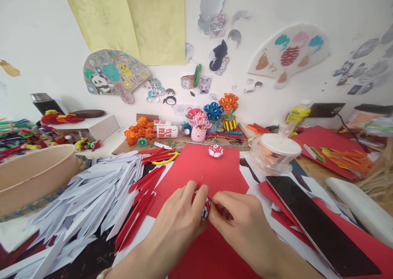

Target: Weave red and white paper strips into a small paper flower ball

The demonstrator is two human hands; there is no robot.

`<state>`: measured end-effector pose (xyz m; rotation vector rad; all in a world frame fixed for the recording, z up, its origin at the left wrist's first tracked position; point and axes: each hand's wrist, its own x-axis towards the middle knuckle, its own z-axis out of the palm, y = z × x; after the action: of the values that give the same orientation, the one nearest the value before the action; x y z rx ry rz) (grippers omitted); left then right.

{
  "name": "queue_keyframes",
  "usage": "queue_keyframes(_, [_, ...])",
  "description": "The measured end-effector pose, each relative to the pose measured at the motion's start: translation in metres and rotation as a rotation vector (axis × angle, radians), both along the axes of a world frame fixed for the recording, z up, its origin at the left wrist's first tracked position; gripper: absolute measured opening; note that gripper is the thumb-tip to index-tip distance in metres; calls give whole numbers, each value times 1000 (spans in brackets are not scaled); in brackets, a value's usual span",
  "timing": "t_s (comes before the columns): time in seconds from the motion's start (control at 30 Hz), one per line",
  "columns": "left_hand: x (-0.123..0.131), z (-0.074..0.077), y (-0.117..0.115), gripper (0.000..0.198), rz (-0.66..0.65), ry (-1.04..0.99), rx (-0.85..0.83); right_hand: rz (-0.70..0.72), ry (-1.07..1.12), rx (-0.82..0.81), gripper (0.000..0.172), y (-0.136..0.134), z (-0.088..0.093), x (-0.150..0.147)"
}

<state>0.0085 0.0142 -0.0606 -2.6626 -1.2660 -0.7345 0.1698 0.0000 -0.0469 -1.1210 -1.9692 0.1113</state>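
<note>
Between my hands is a small red-and-white folded paper ball (pixel 205 210), held above a red paper sheet (pixel 184 164). My left hand (pixel 184 213) is closed round its left side, and the fingers cover much of it. A thin red paper strip (pixel 201 181) sticks up behind the left fingertips. On the right side, my right hand (pixel 239 217) pinches at the ball's edge; what lies exactly between its fingertips is hidden. A second red-and-white paper ball (pixel 215 150) rests on the far part of the red sheet.
Folded white paper strips (pixel 95 189) and red strips (pixel 138 213) lie to the left, near yellow-handled scissors (pixel 166 159) and a round basin (pixel 37 172). To the right are a dark phone-like slab (pixel 319 226) and a lidded cup (pixel 278 152). Handmade flowers (pixel 215 111) stand at the back.
</note>
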Motion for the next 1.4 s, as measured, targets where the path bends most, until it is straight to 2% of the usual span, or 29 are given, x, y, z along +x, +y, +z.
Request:
queue_keyframes(0.3, [2, 1, -1, 30, -25, -12, -62, 3, -11, -2, 32, -2, 4, 0])
queue_keyframes(0.57, [1, 0, -3, 31, -34, -40, -138, -8, -52, 104, 36, -4, 4, 1])
queue_keyframes(0.7, [-1, 8, -5, 30, -57, -39, -190, -2, -89, 180, 37, -5, 4, 1])
queue_keyframes(0.8, [-3, 20, -6, 35, -72, -116, -315, 36, -49, 153, 34, -6, 7, 2])
queue_keyframes(0.87, [-4, 28, -6, 40, -83, -215, -393, 92, 50, 66, 27, -6, 12, 3])
queue_keyframes(0.93, [-6, 33, -5, 45, -119, -319, -428, 144, 187, -92, 25, -4, 18, 5])
queue_keyframes(1.07, [-12, 32, -4, 48, -142, -450, -414, 191, 556, -594, 29, 7, 24, 9])
queue_keyframes(1.17, [-16, 29, -6, 59, -118, -512, -412, 325, 777, -837, 27, 14, 19, 9])
queue_keyframes(1.3, [-20, 35, -9, 74, -189, -583, -526, 542, 1024, -1075, 39, 12, 10, 6])
queue_keyframes(1.4, [-21, 42, -10, 82, -284, -562, -648, 716, 1063, -1165, 44, 8, 9, 2])
